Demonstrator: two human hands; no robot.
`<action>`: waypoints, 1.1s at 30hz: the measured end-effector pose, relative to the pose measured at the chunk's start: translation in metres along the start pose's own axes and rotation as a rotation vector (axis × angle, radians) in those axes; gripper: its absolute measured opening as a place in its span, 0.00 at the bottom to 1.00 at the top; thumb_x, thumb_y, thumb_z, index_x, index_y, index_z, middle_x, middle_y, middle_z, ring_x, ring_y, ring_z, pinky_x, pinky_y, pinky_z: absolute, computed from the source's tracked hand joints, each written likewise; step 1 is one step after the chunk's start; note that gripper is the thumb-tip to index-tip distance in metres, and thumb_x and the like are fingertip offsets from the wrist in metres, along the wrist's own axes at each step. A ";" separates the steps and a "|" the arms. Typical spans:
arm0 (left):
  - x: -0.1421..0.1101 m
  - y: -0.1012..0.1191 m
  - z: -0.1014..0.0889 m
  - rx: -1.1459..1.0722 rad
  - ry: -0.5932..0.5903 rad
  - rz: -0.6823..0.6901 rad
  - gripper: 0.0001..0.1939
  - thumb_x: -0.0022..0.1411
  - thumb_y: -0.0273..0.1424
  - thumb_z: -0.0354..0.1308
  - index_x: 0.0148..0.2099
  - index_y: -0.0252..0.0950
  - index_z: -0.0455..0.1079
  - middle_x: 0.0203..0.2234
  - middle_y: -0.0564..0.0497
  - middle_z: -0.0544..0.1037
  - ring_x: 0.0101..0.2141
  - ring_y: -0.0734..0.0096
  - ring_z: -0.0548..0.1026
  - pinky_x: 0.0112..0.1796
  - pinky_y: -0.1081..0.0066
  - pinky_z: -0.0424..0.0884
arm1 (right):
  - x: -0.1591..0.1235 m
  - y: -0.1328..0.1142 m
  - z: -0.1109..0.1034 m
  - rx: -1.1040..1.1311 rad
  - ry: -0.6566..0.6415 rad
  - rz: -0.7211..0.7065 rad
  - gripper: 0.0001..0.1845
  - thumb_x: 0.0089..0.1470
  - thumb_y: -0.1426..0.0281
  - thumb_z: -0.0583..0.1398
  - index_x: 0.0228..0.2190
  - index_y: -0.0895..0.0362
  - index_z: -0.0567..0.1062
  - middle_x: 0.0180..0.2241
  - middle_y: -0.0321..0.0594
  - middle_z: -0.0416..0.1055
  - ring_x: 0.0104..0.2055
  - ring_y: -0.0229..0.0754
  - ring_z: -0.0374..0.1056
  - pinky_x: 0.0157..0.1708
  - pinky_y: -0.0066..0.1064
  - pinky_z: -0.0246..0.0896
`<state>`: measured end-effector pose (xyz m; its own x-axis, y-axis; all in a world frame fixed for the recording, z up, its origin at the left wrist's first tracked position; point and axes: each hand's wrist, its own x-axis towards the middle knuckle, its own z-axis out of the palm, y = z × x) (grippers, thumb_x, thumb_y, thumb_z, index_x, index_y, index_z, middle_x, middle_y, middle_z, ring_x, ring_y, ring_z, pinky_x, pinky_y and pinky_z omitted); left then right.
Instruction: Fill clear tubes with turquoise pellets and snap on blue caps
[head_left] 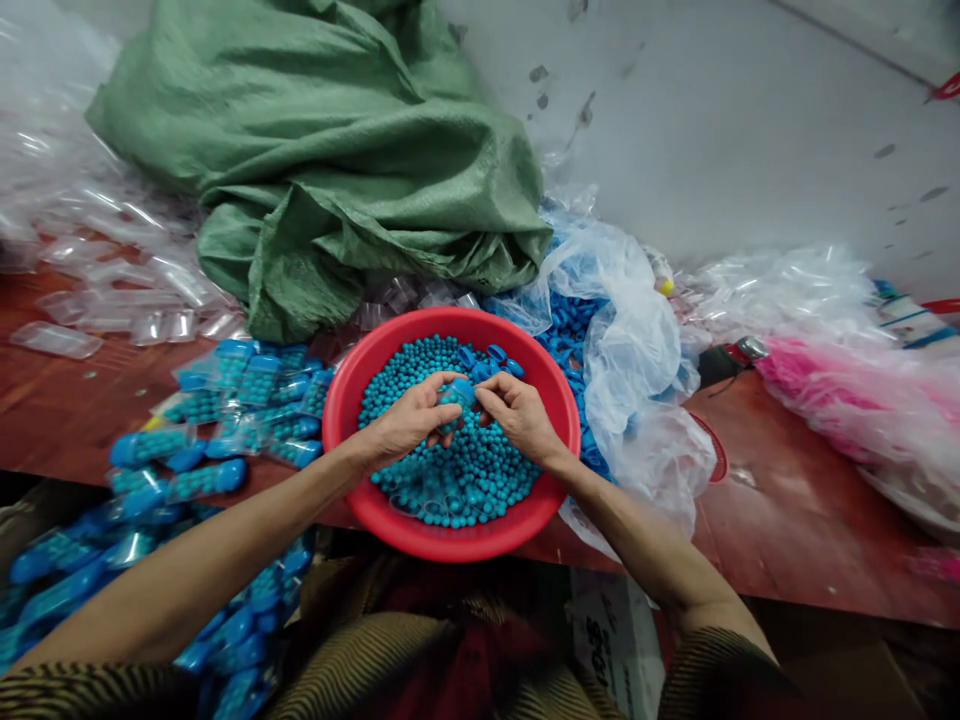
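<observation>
A red bowl [352, 400] full of small teal balls [465, 480] sits at the table's near edge. Both hands meet over its middle. My left hand [409, 420] is curled round a small clear tube filled with teal balls [452, 397]. My right hand [517, 410] pinches at the tube's top end, where a blue cap shows. Several loose blue caps [495, 358] lie at the bowl's far rim.
Filled blue-capped tubes [247, 390] pile up left of the bowl and spill down toward my lap. A green woven sack [322, 150] lies behind. Empty clear tubes [112, 290] lie far left. A clear bag of blue caps [592, 320] and a pink bag [847, 400] sit right.
</observation>
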<state>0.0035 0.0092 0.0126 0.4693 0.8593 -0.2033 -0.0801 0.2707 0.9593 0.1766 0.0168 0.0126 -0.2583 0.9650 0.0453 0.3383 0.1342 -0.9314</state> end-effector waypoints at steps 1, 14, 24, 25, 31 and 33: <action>0.000 0.001 0.001 -0.009 0.016 0.011 0.25 0.55 0.33 0.57 0.54 0.36 0.56 0.25 0.57 0.68 0.17 0.80 0.67 0.15 0.80 0.56 | -0.001 -0.001 0.002 -0.024 0.035 -0.018 0.10 0.55 0.63 0.55 0.28 0.57 0.69 0.22 0.32 0.67 0.22 0.33 0.65 0.25 0.24 0.60; 0.001 0.002 -0.001 0.093 0.107 0.080 0.20 0.55 0.37 0.56 0.49 0.37 0.58 0.20 0.60 0.65 0.14 0.82 0.64 0.14 0.81 0.57 | 0.002 -0.004 -0.013 -0.072 -0.175 -0.128 0.10 0.51 0.67 0.57 0.36 0.58 0.72 0.30 0.36 0.69 0.27 0.32 0.63 0.28 0.25 0.60; 0.000 0.000 0.002 0.152 0.061 0.059 0.18 0.56 0.37 0.54 0.48 0.38 0.56 0.21 0.60 0.65 0.15 0.79 0.66 0.14 0.80 0.59 | 0.014 -0.011 -0.018 0.097 -0.013 -0.036 0.15 0.46 0.66 0.61 0.38 0.58 0.73 0.34 0.38 0.72 0.38 0.38 0.68 0.42 0.34 0.65; 0.000 0.000 0.001 0.149 0.068 0.059 0.18 0.56 0.37 0.54 0.48 0.38 0.56 0.21 0.60 0.65 0.15 0.80 0.66 0.14 0.80 0.59 | 0.013 -0.012 -0.016 0.069 -0.030 -0.046 0.14 0.47 0.66 0.61 0.38 0.58 0.74 0.36 0.40 0.72 0.40 0.40 0.68 0.44 0.35 0.64; 0.000 0.001 -0.002 0.128 0.046 0.061 0.20 0.56 0.38 0.55 0.49 0.38 0.55 0.22 0.59 0.66 0.15 0.80 0.66 0.14 0.80 0.58 | 0.013 -0.007 -0.015 0.080 -0.206 0.070 0.22 0.52 0.64 0.57 0.48 0.59 0.69 0.34 0.41 0.72 0.31 0.40 0.70 0.30 0.33 0.68; 0.000 0.000 0.000 0.119 0.057 0.069 0.20 0.56 0.38 0.55 0.48 0.38 0.55 0.23 0.59 0.66 0.16 0.81 0.66 0.15 0.80 0.58 | 0.012 -0.009 -0.015 -0.013 -0.179 -0.009 0.21 0.54 0.65 0.56 0.49 0.59 0.69 0.35 0.42 0.73 0.34 0.42 0.71 0.35 0.36 0.68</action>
<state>0.0031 0.0096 0.0129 0.4151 0.8983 -0.1437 -0.0037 0.1597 0.9872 0.1844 0.0305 0.0268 -0.4181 0.9083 -0.0125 0.3470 0.1470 -0.9263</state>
